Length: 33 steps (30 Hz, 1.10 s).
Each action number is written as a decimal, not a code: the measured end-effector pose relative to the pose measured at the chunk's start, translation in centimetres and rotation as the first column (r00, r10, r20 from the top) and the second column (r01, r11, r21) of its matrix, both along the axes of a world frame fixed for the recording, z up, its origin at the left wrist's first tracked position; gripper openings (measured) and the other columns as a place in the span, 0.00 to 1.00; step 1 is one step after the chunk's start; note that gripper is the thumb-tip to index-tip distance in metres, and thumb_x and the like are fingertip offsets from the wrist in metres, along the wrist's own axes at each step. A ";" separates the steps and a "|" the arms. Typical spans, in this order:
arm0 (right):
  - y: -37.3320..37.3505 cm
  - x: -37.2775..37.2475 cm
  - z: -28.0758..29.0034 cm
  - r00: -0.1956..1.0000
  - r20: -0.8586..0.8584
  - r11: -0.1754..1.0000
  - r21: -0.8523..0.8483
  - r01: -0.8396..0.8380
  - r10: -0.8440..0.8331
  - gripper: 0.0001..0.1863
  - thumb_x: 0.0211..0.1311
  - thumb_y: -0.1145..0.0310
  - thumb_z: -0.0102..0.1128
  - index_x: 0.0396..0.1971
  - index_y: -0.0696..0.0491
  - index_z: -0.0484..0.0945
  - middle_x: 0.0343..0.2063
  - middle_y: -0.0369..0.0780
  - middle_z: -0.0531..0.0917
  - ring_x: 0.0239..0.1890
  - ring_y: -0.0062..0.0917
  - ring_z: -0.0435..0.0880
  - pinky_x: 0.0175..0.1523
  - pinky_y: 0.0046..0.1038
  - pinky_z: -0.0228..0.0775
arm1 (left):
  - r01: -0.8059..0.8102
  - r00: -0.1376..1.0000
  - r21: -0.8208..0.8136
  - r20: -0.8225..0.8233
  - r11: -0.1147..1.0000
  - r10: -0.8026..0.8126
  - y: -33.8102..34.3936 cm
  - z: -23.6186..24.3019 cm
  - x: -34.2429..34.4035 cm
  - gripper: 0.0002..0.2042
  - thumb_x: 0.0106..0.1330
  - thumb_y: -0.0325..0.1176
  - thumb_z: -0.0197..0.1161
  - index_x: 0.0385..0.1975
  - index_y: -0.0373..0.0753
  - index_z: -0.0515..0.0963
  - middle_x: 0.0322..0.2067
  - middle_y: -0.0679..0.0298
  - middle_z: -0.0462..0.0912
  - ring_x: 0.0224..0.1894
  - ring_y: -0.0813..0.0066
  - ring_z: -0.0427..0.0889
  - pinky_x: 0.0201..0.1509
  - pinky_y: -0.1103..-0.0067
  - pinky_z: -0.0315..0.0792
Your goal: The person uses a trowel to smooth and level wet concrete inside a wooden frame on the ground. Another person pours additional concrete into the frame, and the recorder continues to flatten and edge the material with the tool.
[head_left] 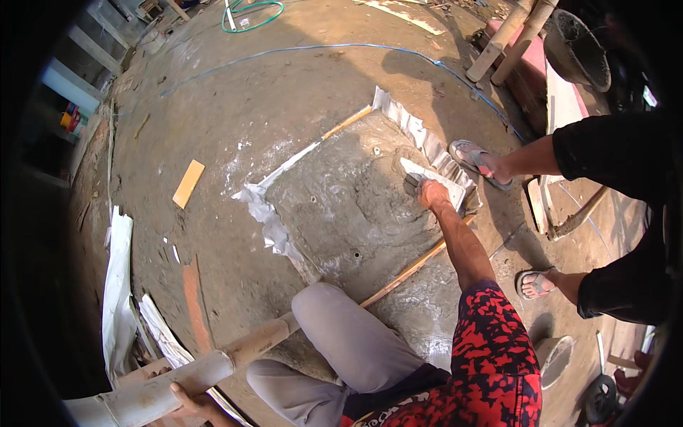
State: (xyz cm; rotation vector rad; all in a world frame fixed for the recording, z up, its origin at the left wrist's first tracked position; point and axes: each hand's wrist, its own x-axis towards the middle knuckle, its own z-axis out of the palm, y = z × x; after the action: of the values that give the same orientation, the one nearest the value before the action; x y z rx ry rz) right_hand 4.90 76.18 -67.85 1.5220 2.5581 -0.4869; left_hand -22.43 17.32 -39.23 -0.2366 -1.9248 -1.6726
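Seemingly smoothing cement, gripping trowel in right hand and pole in left hand; next, probably needing level strokes

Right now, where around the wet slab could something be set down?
Bare ground lies between the slab and the blue rope, and between the slab's left edge and the yellow block. The right side is crowded: float, right hand, sandalled foot.

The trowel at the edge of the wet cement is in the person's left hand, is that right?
Not quite: the head view shows the trowel at the edge of the wet cement in the person's right hand. The left hand is on the thick pole.
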 end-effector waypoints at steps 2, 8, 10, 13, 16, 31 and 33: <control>-0.1 -2.3 0.1 0.998 0.008 0.998 -0.015 0.063 -0.063 0.17 0.59 0.56 0.52 0.37 0.53 0.81 0.36 0.50 0.83 0.42 0.46 0.82 0.49 0.43 0.74 | 0.041 0.999 -0.062 -0.014 0.997 -0.041 -0.4 1.3 0.3 0.41 0.55 0.33 0.67 0.63 0.27 0.48 0.55 0.38 0.66 0.51 0.50 0.74 0.55 0.59 0.73; 4.9 -0.5 -2.3 0.983 0.178 0.999 -0.028 -0.046 0.050 0.19 0.57 0.59 0.52 0.37 0.58 0.82 0.41 0.52 0.82 0.48 0.44 0.81 0.52 0.37 0.74 | 0.061 0.998 0.004 -0.020 0.998 -0.061 0.2 1.5 0.4 0.42 0.56 0.31 0.67 0.64 0.27 0.46 0.54 0.36 0.66 0.49 0.49 0.76 0.54 0.59 0.75; 6.5 2.9 -1.9 0.998 0.012 0.996 0.063 -0.063 0.063 0.15 0.49 0.64 0.55 0.23 0.63 0.81 0.25 0.56 0.82 0.31 0.49 0.83 0.37 0.40 0.76 | 0.029 1.000 0.017 0.007 0.999 -0.029 0.9 0.8 0.8 0.41 0.56 0.31 0.67 0.63 0.27 0.46 0.53 0.36 0.66 0.48 0.48 0.76 0.54 0.59 0.75; 5.3 2.3 0.7 1.000 0.009 0.997 0.073 0.001 -0.001 0.14 0.48 0.63 0.57 0.19 0.62 0.80 0.21 0.55 0.80 0.28 0.46 0.83 0.35 0.40 0.74 | -0.017 0.999 -0.002 -0.040 1.000 0.017 1.2 1.5 1.0 0.42 0.56 0.30 0.68 0.63 0.27 0.45 0.53 0.35 0.66 0.48 0.47 0.77 0.54 0.58 0.75; 3.6 2.9 1.4 0.998 -0.009 0.998 0.038 0.056 -0.056 0.14 0.48 0.63 0.59 0.22 0.61 0.80 0.25 0.54 0.81 0.31 0.44 0.83 0.36 0.39 0.74 | 0.056 0.991 -0.040 -0.116 0.998 -0.061 -0.3 1.2 -0.2 0.42 0.55 0.30 0.68 0.63 0.27 0.45 0.52 0.34 0.66 0.48 0.46 0.77 0.54 0.57 0.75; -5.1 7.7 0.8 0.976 0.055 0.977 0.039 0.208 -0.209 0.19 0.59 0.57 0.52 0.31 0.61 0.81 0.29 0.57 0.82 0.36 0.47 0.84 0.39 0.42 0.76 | 0.101 0.995 -0.091 0.003 0.991 -0.101 -0.6 2.4 0.5 0.44 0.55 0.30 0.70 0.64 0.29 0.42 0.51 0.35 0.69 0.48 0.47 0.76 0.54 0.58 0.74; -10.0 6.5 5.2 0.944 -0.286 0.985 -0.089 0.145 -0.165 0.23 0.63 0.54 0.51 0.39 0.64 0.76 0.33 0.60 0.80 0.41 0.54 0.80 0.47 0.45 0.71 | 0.101 0.995 -0.057 0.002 0.993 -0.101 -0.6 2.2 0.4 0.44 0.55 0.30 0.70 0.64 0.29 0.43 0.51 0.36 0.69 0.48 0.47 0.76 0.54 0.59 0.74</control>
State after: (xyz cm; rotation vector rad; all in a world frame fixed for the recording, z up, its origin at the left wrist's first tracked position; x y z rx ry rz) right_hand 11.42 66.22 -62.69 1.7529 2.6072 -0.8707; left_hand -22.06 16.68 -36.99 -0.3619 -1.9916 -1.6828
